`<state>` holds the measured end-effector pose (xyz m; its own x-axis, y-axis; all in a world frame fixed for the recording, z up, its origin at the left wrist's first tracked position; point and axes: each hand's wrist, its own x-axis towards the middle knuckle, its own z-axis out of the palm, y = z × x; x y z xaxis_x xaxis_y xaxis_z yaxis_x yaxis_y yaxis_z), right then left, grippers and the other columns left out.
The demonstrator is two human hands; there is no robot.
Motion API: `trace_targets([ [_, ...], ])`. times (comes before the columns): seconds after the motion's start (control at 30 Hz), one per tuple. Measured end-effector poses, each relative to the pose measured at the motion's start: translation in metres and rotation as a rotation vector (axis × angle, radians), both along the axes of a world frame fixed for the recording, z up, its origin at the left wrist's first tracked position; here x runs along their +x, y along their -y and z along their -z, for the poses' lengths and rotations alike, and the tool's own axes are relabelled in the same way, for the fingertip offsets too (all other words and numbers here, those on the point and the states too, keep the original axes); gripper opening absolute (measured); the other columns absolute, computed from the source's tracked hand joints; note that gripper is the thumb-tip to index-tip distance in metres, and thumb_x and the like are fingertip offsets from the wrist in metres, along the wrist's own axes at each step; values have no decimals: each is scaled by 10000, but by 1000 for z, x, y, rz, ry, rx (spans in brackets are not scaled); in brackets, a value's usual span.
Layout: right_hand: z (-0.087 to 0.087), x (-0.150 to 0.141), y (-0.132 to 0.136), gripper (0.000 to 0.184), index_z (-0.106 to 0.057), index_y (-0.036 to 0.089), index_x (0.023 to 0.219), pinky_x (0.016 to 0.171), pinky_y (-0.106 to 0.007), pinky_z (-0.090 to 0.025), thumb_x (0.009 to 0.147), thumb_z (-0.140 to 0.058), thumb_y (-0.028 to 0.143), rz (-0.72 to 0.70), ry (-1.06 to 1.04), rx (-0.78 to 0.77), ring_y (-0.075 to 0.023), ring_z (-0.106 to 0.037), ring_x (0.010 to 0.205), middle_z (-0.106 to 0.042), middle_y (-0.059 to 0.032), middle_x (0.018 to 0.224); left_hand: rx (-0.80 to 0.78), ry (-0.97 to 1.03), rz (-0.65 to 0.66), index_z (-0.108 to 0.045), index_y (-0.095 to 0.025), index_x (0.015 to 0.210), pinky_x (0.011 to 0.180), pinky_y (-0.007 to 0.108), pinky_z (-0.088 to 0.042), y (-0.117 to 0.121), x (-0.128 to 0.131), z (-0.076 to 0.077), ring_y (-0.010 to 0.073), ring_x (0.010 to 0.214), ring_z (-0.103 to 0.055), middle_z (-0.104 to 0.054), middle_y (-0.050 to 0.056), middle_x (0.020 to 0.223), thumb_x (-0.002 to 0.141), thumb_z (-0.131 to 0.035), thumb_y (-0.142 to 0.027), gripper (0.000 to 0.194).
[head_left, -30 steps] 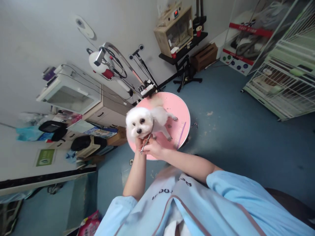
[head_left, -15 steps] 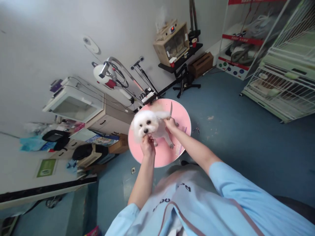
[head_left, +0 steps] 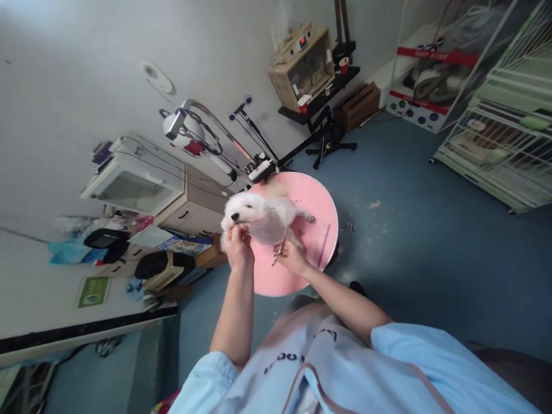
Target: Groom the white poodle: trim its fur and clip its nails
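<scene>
A white fluffy dog (head_left: pixel 259 215) is on a round pink grooming table (head_left: pixel 280 282), its head turned to the left of the view. Under its muzzle, my left hand (head_left: pixel 239 247) is closed on the chin hair. A pair of scissors (head_left: pixel 279 253) is gripped in my right hand (head_left: pixel 294 257), close to the dog's chest and front leg. The handle rings show at my fingers, and the thin blades point up along the dog's body. On the table's right side lies a purple comb (head_left: pixel 324 244), apart from both hands.
Behind the table stand a grooming arm and a white dryer (head_left: pixel 183 129). Cabinets (head_left: pixel 185 207) and piled bags are on the left. A wooden box (head_left: pixel 302 66) sits on a black stand. Wire cages (head_left: pixel 500 132) stand at right, on a blue floor (head_left: pixel 409 241).
The dog's head has turned and shifted left with my left hand. My right hand has come down and left with the scissors, from behind the dog's ear to its chest.
</scene>
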<state>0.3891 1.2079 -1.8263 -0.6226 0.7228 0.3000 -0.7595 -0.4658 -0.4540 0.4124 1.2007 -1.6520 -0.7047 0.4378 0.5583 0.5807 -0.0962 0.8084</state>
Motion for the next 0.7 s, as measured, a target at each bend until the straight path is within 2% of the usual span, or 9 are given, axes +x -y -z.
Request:
trace_targets([
  [0.03, -2, -3, 10, 391, -489, 180, 998, 734, -304, -492, 641, -647, 205, 17, -20, 52, -156, -606, 804, -608, -35, 918, 5, 2, -2, -482, -139, 681, 485, 165, -259, -1, 1, 0, 34, 473, -444, -550, -37, 599, 576, -683, -307, 282],
  [0.1, -11, -6, 13, 372, -501, 174, 984, 747, -306, -485, 654, -660, 241, 139, -5, 157, -156, -597, 815, -609, -37, 920, 23, 21, -7, -477, -140, 677, 482, 159, -263, -1, 2, 0, 36, 473, -450, -548, -38, 585, 565, -685, -297, 283],
  [0.2, -27, -8, -8, 337, -516, 169, 878, 710, -280, -463, 616, -705, 266, 239, 74, 233, -147, -558, 782, -599, -14, 841, 44, 37, -12, -495, -136, 681, 486, 154, -285, 0, 5, 0, 44, 488, -470, -560, -32, 587, 555, -689, -285, 274],
  [0.33, -34, -14, -27, 234, -495, 170, 798, 598, -230, -414, 627, -649, 213, 208, 105, 258, -120, -512, 681, -561, 20, 712, 56, 51, -12, -494, -138, 671, 491, 147, -305, 2, 6, 2, 44, 505, -478, -550, -37, 586, 550, -686, -265, 260],
  [0.47, -31, -17, -22, 201, -477, 173, 829, 593, -230, -424, 658, -581, 182, 170, 77, 216, -115, -538, 679, -582, 7, 763, 50, 27, 10, -479, -148, 665, 497, 143, -313, 4, 5, 4, 44, 518, -483, -549, -37, 599, 584, -661, -266, 231],
  [0.6, -33, -6, -21, 232, -482, 179, 800, 600, -240, -423, 619, -627, 172, 240, 167, 282, -128, -540, 706, -570, 9, 767, 32, -28, 64, -469, -148, 611, 514, 152, -335, 6, 5, 5, 51, 530, -491, -533, -35, 573, 611, -655, -271, 223],
  [0.7, -37, 2, -23, 175, -476, 184, 793, 583, -238, -424, 654, -570, 135, 195, 172, 287, -120, -535, 668, -558, 19, 727, 54, 1, 78, -491, -148, 622, 507, 155, -330, 6, 3, 5, 55, 528, -490, -524, -41, 564, 595, -677, -264, 221],
])
